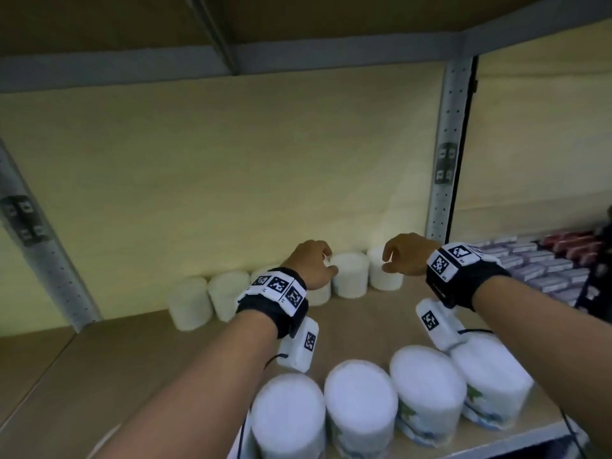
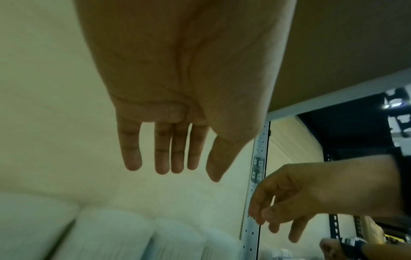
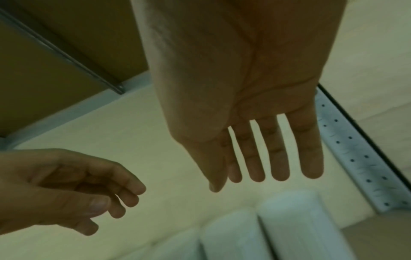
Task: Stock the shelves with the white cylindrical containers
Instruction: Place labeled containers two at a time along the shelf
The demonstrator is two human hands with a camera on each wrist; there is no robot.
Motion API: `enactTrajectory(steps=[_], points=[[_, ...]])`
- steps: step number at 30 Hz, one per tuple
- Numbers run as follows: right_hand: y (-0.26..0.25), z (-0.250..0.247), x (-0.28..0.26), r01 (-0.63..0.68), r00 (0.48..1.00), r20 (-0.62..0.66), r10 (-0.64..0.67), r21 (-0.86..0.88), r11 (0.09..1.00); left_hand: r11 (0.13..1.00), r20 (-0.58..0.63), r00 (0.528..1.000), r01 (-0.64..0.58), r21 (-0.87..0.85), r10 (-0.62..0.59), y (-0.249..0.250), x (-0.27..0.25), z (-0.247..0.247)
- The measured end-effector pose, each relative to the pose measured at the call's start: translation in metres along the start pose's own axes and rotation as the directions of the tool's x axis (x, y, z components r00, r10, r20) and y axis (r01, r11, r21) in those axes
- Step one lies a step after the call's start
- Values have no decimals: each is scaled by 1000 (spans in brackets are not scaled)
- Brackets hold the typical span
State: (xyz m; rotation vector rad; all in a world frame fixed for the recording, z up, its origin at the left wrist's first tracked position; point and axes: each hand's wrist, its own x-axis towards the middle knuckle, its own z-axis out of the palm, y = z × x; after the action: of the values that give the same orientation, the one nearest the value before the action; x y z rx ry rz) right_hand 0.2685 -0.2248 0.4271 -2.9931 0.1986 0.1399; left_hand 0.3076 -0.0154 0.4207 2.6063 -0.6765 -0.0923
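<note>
Containers [image 1: 350, 274] along the shelf [image 1: 361, 323] back are sitting just under my left hand [image 1: 314, 265] and right hand [image 1: 405, 255], both hanging with fingers [image 2: 162, 154] loose and holding nothing, so a careless brush is risking toppling one into its neighbours.

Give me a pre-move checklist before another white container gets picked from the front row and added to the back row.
1. Left hand free: ok, fingers straight, holding nothing.
2. Right hand free: ok, fingers relaxed, nothing held.
3. Front-row containers upright and reachable: ok, four stand at the shelf's front edge below the forearms.
4. Back row tidy: ok, containers stand side by side against the back wall.
5. Free space on the shelf board: ok, bare board shows to the left of the back row.
6. Wrist cable clear of front containers: cannot tell, it runs close beside them.
</note>
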Motion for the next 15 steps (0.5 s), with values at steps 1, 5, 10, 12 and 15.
enactTrajectory(steps=[1,5,10,12,15], points=[[8,1,7,-19,1000,-11,19,5,1000,1000,2,1000,-7,1,7,3,12,6],[29,10,38,-61,998,-34,61,-14,998,1000,25,999,-21,15,21,7,58,33],[46,25,80,-73,997,-32,73,-20,997,999,21,1000,-6,40,5,3,100,64],[50,30,95,-74,997,-19,74,-26,997,999,7,1000,10,47,-11,0,112,74],[54,39,113,-82,997,12,82,-36,996,997,22,999,29,77,-31,-6,125,87]])
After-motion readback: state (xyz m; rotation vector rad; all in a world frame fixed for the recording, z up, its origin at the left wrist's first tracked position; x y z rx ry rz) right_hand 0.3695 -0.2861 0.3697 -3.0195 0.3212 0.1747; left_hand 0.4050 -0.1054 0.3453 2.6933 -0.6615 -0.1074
